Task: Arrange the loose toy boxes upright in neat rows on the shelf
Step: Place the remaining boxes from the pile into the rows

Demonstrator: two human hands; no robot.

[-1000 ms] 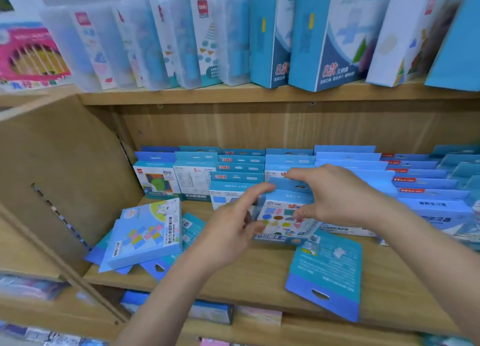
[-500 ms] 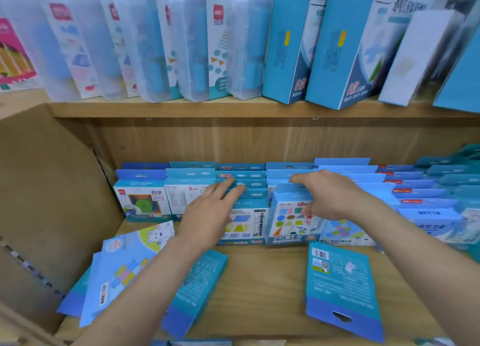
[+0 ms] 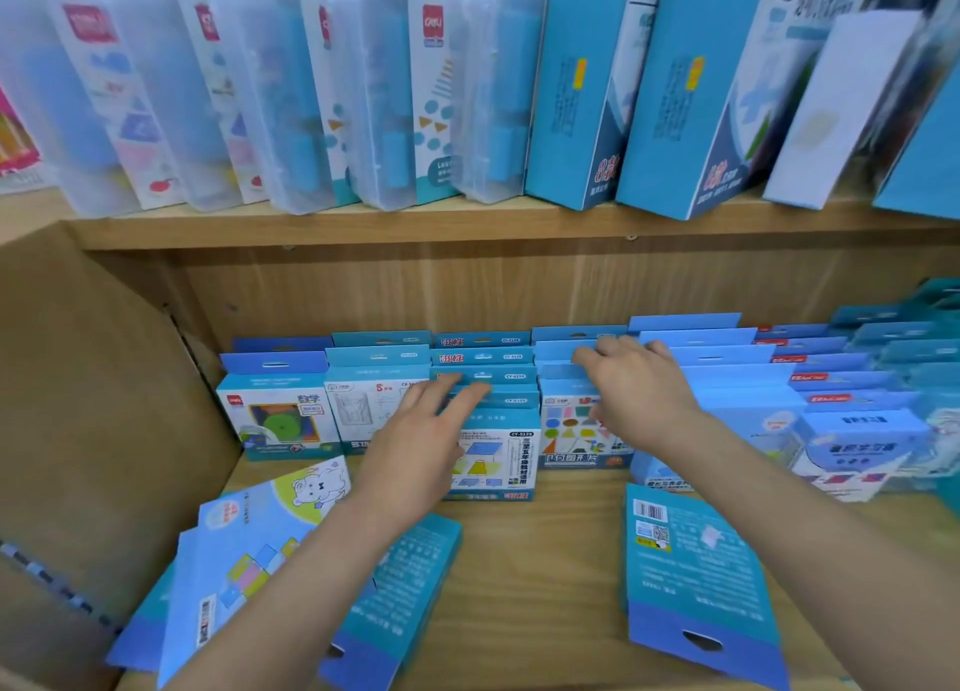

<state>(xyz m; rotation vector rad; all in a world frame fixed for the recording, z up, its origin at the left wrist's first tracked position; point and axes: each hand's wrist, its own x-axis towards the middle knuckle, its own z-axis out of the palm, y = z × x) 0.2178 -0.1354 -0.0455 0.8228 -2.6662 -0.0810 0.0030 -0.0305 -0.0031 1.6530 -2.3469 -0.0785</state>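
Observation:
Blue toy boxes stand upright in several rows at the back of the wooden shelf [image 3: 545,560]. My left hand [image 3: 421,441] lies flat, fingers spread, on the tops of the row fronted by the box with trapezoid shapes [image 3: 493,462]. My right hand [image 3: 634,394] rests with its fingers on the tops of the neighbouring row, fronted by the box with coloured shapes [image 3: 571,436]. Neither hand grips a box. Loose boxes lie flat in front: a bear-print box [image 3: 249,550] at left, a blue one [image 3: 400,586] under my left forearm, another face down [image 3: 696,581] at right.
An upper shelf board [image 3: 363,223] carries clear plastic cases [image 3: 291,93] and tall blue cartons [image 3: 582,87] leaning right. A wooden side panel [image 3: 104,404] closes the left end. More blue box rows [image 3: 852,394] fill the right of the shelf.
The coloured-shapes box went from tilted in my hands to upright at the front of its row. Both hands then moved up and back onto the row tops. The camera came closer.

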